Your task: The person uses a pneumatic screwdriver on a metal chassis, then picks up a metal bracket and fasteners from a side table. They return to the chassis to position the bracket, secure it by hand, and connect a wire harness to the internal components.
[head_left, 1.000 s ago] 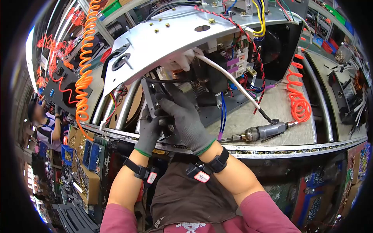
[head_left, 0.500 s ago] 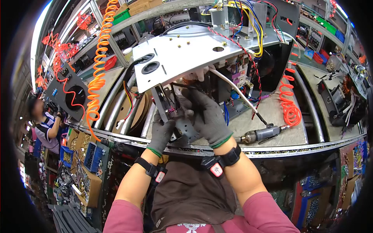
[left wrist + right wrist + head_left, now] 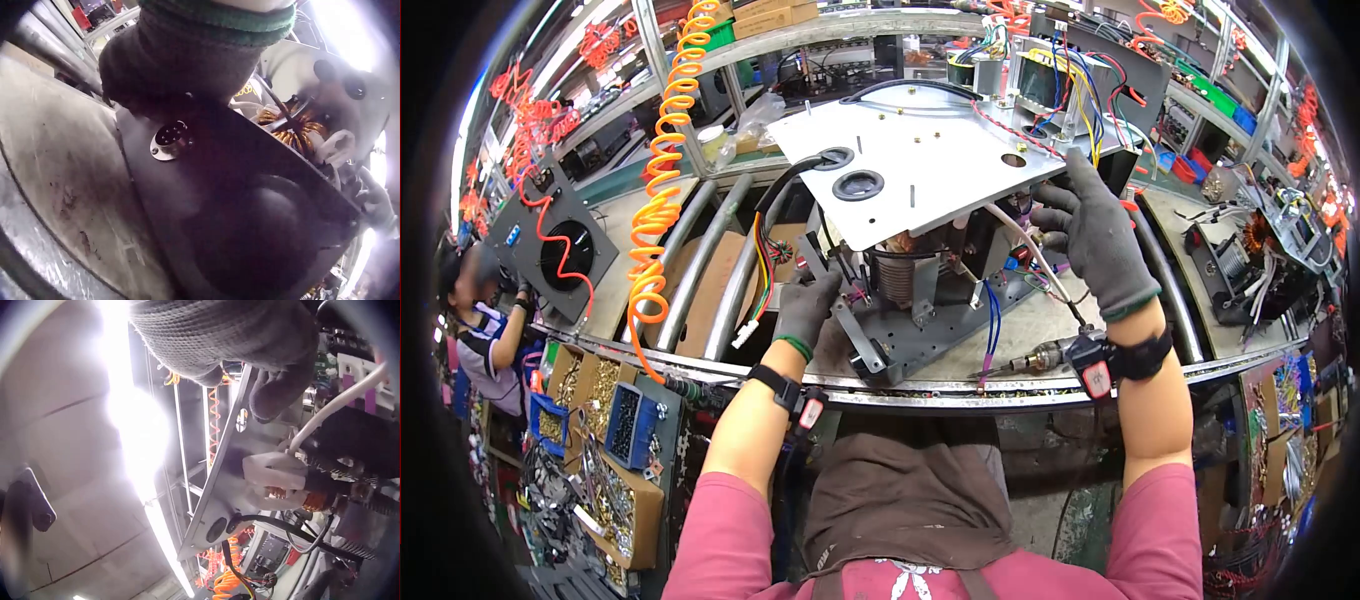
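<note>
In the head view my gloved left hand (image 3: 808,308) grips the top edge of a dark grey panel (image 3: 861,342) at the front of an electrical unit. The left wrist view shows the hand (image 3: 181,56) over this panel (image 3: 237,187), close by a round multi-pin connector (image 3: 172,140). My gloved right hand (image 3: 1108,245) has its fingers spread at the right edge of the tilted silver plate (image 3: 940,150). In the right wrist view the plate's edge (image 3: 245,387) lies between thumb and fingers of the hand (image 3: 237,337). Copper coils and a white cable (image 3: 1030,240) sit under the plate.
A grey air screwdriver (image 3: 1040,357) lies on the bench near its front edge. An orange coiled hose (image 3: 662,170) hangs at the left above metal rollers (image 3: 700,280). Another unit (image 3: 1255,250) stands at right; screw bins (image 3: 635,425) at lower left. A person (image 3: 485,330) works at far left.
My right hand has left the panel area, moving right and up to the silver plate's edge. My left hand stays at the panel. The view has shifted; the unit sits more upright.
</note>
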Motion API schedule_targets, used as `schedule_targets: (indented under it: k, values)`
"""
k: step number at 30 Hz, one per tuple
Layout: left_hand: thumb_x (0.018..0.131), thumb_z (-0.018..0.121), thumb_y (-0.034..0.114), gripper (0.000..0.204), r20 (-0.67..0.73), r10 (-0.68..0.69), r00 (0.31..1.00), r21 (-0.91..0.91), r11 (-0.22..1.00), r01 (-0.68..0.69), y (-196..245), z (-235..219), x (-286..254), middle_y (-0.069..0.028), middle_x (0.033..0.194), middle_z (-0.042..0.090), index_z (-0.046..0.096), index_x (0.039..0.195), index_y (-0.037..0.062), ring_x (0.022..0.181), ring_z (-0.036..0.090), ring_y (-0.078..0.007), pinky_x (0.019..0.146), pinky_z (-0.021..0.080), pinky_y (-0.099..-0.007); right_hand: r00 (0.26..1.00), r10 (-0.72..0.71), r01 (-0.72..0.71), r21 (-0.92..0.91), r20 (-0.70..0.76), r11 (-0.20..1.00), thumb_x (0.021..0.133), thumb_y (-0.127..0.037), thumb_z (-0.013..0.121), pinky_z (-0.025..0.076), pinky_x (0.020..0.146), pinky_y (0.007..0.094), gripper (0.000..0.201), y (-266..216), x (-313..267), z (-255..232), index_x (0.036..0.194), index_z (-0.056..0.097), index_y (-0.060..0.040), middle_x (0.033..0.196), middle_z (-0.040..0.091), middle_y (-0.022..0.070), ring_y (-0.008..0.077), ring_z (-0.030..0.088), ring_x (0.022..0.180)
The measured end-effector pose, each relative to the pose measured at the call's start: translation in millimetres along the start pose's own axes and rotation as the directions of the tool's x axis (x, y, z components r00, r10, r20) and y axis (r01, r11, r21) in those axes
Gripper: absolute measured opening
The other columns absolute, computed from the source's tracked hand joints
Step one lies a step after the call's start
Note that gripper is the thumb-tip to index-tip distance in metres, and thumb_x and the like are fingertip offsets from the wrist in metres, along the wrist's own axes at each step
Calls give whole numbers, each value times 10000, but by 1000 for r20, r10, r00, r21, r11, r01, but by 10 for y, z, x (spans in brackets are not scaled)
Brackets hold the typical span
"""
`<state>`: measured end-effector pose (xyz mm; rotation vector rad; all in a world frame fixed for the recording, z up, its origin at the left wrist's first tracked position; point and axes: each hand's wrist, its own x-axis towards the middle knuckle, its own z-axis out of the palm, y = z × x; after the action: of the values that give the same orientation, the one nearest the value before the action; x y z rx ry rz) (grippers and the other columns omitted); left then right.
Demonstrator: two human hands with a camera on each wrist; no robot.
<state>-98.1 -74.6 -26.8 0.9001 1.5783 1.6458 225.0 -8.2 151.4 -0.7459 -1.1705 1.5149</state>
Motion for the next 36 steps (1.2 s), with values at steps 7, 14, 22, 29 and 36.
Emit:
schedule_targets:
  k: [7,14,22,29,36]
  values:
    - [787,675,96,235,-46,28,999,-75,997,-31,-58,89,7,-95,830,669,628,983,-26,657,602,-150,569,475,-294,952,76,-114,-111,-296,987,943,-329,568,308,382,212,222,15,135,520,958,599,-110,619,508,-18,65,429,482]
    - [750,678,36,234,-141,149,979,-208,962,-176,-404,201,-42,-80,831,652,584,959,-10,703,602,-139,634,484,-280,939,110,-179,-189,-326,966,948,-300,533,192,334,221,208,-58,219,408,884,601,-114,542,437,-43,54,305,377]
    - [884,644,262,475,-142,-42,989,-221,975,9,-457,430,-1061,-61,967,634,517,1247,-18,860,595,-139,792,481,-320,971,200,-235,-388,-127,891,961,-429,518,233,309,207,340,-265,347,-168,851,601,-118,543,519,-35,46,358,340]
    - [947,561,321,387,-85,-210,974,-249,951,184,5,264,-1054,-72,1058,621,617,1148,-5,993,560,-153,894,433,-325,919,-378,304,-811,111,500,946,-248,565,491,656,295,247,247,-396,-1074,1045,632,-32,865,639,95,176,615,733]
    - [884,648,214,230,-315,52,948,-96,992,-87,-153,-118,-709,-49,800,653,659,940,-9,657,621,-141,567,499,-267,988,-134,112,-950,76,292,850,-361,653,516,819,418,306,1394,-1044,-1095,1078,651,-157,1259,549,171,337,635,997]
